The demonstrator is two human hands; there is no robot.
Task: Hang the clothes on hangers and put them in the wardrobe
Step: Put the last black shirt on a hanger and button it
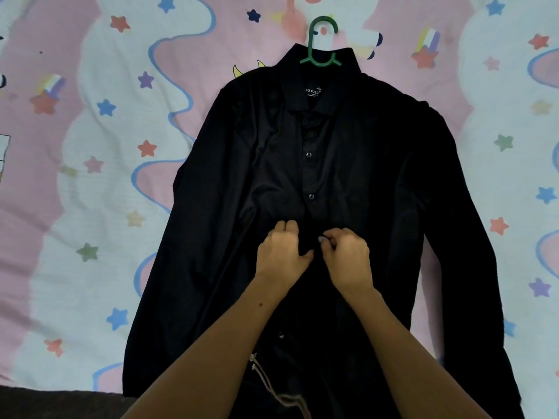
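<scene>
Star-print bedsheet (90,182) under black shirt (378,192); left hand (281,252) and right hand (348,255) fingers pinch its placket.

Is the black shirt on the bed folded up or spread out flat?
Spread out. The black shirt lies front-up on the bedsheet, sleeves down its sides, green hanger hook above the collar.

Both hands' fingers (328,238) on hangered black shirt (378,182)

The black shirt (348,182) covers the middle of the bedsheet (90,192); both hands sit on its front. Bare sheet lies open either side. The green hanger hook (322,40) sticks out above the collar.
</scene>
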